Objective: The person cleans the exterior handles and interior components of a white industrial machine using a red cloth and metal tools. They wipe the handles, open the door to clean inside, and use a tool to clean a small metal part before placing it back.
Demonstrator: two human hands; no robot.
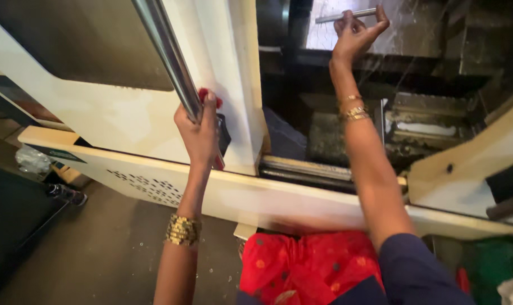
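My left hand (199,129) grips the long shiny steel handle bar (167,51) of a cream machine door (115,113), and also holds a red cloth (204,93) against the bar. My right hand (356,33) reaches deep into the dark machine interior and is closed around a thin grey metal rod (344,16) held roughly level. Gold bangles sit on both wrists.
The door has a dark window (81,39) at top left. A cream lower ledge (301,203) of the machine runs across in front of me. Dark metal blocks and a vise-like fixture (420,124) fill the chamber. A plastic bottle (67,194) lies on the floor at left.
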